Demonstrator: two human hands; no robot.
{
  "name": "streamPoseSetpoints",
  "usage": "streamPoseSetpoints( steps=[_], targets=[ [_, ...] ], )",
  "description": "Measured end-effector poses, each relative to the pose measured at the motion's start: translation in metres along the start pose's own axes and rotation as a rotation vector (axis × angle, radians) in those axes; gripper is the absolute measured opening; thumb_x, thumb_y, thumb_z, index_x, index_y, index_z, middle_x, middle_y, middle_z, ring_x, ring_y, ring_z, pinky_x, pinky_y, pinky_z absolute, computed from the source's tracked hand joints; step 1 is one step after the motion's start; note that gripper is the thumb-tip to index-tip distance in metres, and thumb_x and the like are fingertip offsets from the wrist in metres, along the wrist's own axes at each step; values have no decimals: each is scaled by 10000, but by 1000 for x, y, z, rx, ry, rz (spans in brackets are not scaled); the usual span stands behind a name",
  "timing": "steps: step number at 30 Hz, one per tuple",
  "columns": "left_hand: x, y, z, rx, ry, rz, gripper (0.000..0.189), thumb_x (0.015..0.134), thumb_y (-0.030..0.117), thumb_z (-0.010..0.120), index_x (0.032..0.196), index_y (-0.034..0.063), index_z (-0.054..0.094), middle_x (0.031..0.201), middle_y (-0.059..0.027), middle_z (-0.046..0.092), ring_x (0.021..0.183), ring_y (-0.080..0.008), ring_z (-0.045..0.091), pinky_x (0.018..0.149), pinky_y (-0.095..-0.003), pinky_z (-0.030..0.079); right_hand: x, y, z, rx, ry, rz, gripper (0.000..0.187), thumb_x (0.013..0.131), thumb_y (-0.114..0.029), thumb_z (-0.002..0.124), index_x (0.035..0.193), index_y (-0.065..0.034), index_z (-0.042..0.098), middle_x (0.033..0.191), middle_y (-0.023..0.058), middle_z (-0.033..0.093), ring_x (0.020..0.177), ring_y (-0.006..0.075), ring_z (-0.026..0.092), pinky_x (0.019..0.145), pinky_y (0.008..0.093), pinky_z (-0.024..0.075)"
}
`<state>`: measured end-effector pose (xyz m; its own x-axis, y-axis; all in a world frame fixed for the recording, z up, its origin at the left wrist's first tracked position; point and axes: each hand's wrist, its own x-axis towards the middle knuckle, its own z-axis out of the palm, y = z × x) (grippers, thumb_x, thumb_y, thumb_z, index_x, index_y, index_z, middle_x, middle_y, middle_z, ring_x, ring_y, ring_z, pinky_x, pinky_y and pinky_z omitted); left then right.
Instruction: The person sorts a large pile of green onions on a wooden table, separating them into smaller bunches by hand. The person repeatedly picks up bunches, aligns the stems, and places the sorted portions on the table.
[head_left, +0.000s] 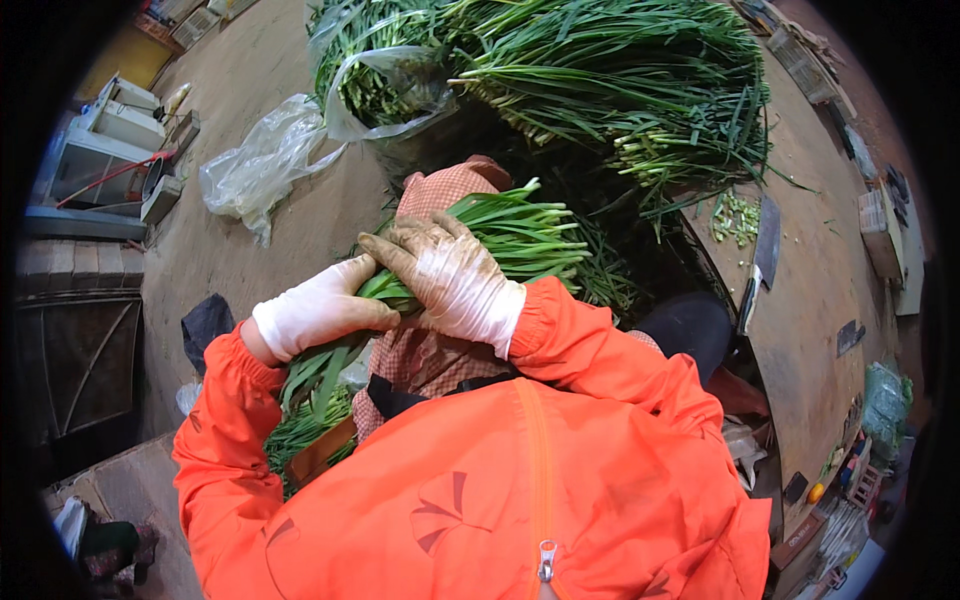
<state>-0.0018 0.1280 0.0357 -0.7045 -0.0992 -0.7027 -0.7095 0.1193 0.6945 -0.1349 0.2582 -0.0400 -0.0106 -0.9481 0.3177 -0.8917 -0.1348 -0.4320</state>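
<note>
A bundle of green leafy stalks, perhaps garlic chives (525, 236), lies across my lap, its pale cut ends pointing right and its leaves hanging down at the left. My left hand (322, 304), in a white glove, is closed around the leafy part. My right hand (450, 270), in a soiled, wet-looking white glove, lies over the middle of the bundle with its fingers curved round it. Both hands are close together, the right fingertips near the left thumb. Ahead rises a large heap of the same greens (622, 67), beside a clear plastic bag (397, 90) of more stalks.
An empty-looking clear plastic bag (262, 161) lies on the floor at the left. On the board at the right are a knife (765, 247) and chopped stalk ends (735, 217). More greens (307, 431) lie low at my left. A dark round seat or pad (686, 330) is by my right arm.
</note>
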Motion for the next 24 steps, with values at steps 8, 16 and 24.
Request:
streamPoseSetpoints(
  steps=[8,16,24],
  targets=[
    [2,46,-6,-574,-208,741,711,933,481,509,1390,-45,364,985,-148,665,720,-151,641,671,-230,511,-80,97,-63,1063,539,336,386,781,-106,714,1132,-31,572,1028,91,648,919,206,639,841,349,521],
    [76,43,31,-107,103,609,396,962,216,517,1312,31,493,948,-43,641,716,-70,559,638,-188,422,-254,146,-128,1477,1451,64,291,882,-203,628,1141,-86,562,916,63,627,933,226,613,916,470,498],
    [180,48,120,240,-128,733,343,910,39,539,1252,25,541,982,-74,619,854,-122,582,744,-259,486,-334,127,-112,1345,1848,116,312,883,-304,630,1115,-101,586,888,37,656,904,217,634,851,497,545]
  ],
)
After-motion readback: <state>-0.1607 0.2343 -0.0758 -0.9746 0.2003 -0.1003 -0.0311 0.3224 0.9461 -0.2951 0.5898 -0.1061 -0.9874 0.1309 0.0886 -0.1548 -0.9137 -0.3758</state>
